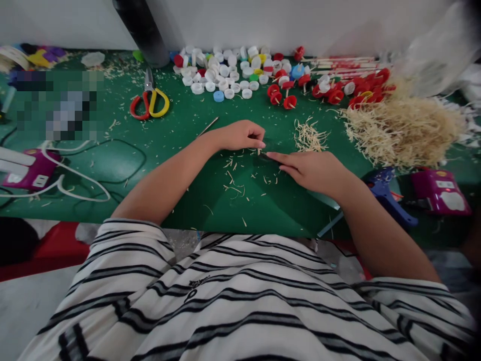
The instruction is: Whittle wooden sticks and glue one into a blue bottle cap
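Observation:
My left hand (244,135) is closed in a pinch over the green table, with a short pale wooden stick (259,151) between thumb and finger. From the right, my right hand (313,168) holds a thin dark blade (267,157), its index finger stretched along it. The blade's tip comes close to the stick; whether they touch I cannot tell. Any handle is hidden by the palm. Curled pale shavings (235,188) are scattered below both hands. A small heap of pale strands (310,135) lies just beyond my right hand.
White bottle caps (223,70) and red caps on sticks (289,102) line the back. Scissors (150,95) and a dark bottle (145,32) stand left of them. At right are a large fibre heap (406,128), a blue glue gun (393,198) and a purple socket box (441,193).

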A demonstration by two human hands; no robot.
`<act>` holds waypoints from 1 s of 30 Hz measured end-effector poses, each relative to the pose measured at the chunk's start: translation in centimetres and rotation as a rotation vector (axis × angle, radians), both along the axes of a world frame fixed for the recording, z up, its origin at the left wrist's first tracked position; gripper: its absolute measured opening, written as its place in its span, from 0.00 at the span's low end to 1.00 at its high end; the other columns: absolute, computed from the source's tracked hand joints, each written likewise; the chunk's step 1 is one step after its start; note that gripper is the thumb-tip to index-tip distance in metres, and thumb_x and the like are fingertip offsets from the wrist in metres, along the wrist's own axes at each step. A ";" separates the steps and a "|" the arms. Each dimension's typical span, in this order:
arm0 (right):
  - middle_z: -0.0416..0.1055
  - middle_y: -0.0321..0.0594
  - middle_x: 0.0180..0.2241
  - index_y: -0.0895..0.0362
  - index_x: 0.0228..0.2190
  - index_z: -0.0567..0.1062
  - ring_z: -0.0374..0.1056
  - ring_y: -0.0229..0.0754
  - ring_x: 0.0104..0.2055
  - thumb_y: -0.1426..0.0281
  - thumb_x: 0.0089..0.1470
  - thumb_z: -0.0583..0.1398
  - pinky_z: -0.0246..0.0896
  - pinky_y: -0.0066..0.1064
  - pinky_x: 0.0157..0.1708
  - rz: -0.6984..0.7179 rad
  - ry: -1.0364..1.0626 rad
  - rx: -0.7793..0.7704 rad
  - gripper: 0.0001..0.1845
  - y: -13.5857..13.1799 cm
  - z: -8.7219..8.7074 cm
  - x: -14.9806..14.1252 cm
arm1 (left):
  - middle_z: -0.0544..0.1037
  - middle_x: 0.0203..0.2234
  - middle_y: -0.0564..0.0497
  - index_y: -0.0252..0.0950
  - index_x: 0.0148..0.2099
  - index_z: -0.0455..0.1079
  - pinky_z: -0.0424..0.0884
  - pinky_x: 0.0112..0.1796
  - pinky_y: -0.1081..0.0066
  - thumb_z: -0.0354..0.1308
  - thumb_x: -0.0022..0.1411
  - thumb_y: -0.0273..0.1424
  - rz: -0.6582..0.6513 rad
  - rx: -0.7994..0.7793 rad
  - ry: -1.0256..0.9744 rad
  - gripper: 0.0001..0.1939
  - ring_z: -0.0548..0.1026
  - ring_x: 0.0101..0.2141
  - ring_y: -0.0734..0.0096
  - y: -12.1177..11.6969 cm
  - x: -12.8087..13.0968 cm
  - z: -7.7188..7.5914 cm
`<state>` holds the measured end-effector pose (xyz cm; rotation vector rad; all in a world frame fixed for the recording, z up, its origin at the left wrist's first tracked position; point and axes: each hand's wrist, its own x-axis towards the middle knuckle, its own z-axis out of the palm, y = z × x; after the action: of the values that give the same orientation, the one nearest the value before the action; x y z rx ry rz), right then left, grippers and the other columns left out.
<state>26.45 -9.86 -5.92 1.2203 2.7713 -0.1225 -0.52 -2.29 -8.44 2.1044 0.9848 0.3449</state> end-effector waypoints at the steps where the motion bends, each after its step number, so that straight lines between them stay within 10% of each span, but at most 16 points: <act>1: 0.86 0.41 0.47 0.37 0.74 0.68 0.76 0.47 0.41 0.58 0.76 0.48 0.54 0.33 0.30 -0.008 -0.002 0.006 0.31 0.1 0.0 0.0 | 0.64 0.22 0.57 0.37 0.30 0.68 0.54 0.35 0.65 0.63 0.66 0.31 0.000 -0.003 0.003 0.12 0.59 0.26 0.75 0.0 0.1 0.1; 30: 0.85 0.42 0.51 0.39 0.76 0.65 0.76 0.48 0.44 0.60 0.76 0.48 0.53 0.34 0.32 -0.009 -0.046 -0.013 0.32 0.5 0.3 -1.2 | 0.69 0.26 0.55 0.35 0.35 0.71 0.57 0.35 0.68 0.61 0.67 0.27 -0.064 0.069 0.054 0.06 0.63 0.27 0.76 0.1 -0.2 0.2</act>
<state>25.22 -9.40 -5.61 1.2173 2.7219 -0.1113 -0.74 -2.15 -8.20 2.2131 0.9463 0.2950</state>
